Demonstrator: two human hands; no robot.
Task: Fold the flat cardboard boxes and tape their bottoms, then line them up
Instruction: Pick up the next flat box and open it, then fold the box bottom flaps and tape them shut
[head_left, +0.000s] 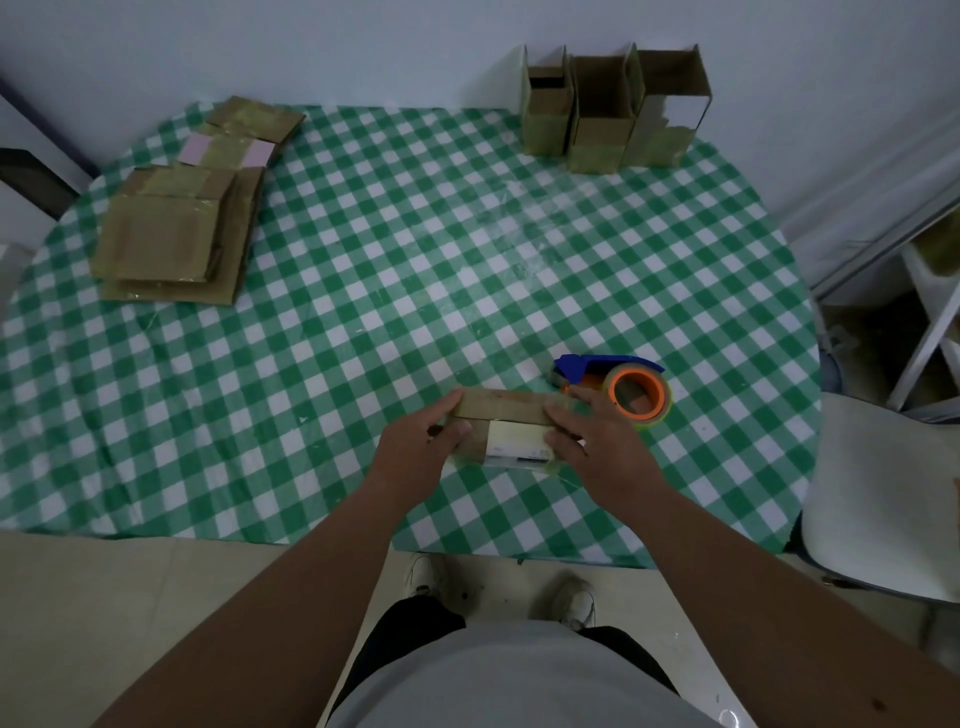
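**Box four in hand, bottom flaps being closed**

Far left: stack of flat boxes (174, 236) still waiting, well apart from the work area. A few more flats sit behind it.

Centre front: left hand (415, 452) grips the left end of the current box (511, 428), fingers curled over the top edge, thumb on the near face. Right hand (597, 444) holds the right end the same way, fingers wrapped over the far edge. Box sits on the table (363, 338) near the front edge. Dim light, so I can't tell if tape is already on the seam.

Just right of it: tape dispenser (615, 387), nearly touching the right hand.

Far right back: three finished boxes (613, 111) standing in a row by the wall.

To do this step well: press both flaps flush so the seam closes with no gap, keep the left hand pinning them, free the right for the dispenser, run tape along the seam and over both ends.
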